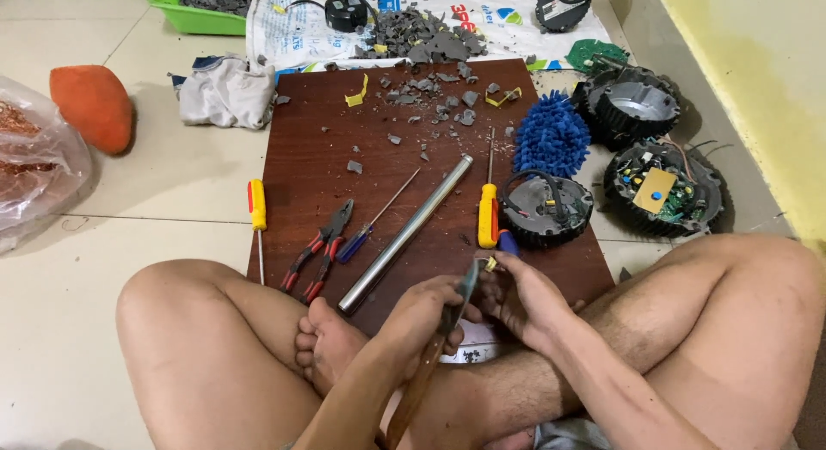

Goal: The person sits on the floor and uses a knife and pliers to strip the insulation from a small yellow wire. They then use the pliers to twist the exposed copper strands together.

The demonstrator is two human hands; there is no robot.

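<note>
We've got a small yellow-tipped piece pinched in our right hand over our crossed ankles, left hand wrapped tight round the wooden-handled hammer. A glancing blow could catch fingers or send chips flying. Little room here, with the steel tube and black round housing just ahead on the board.

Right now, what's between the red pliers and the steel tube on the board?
Head view: a blue-handled screwdriver lies between the red pliers and the steel tube, on the brown board.
</note>
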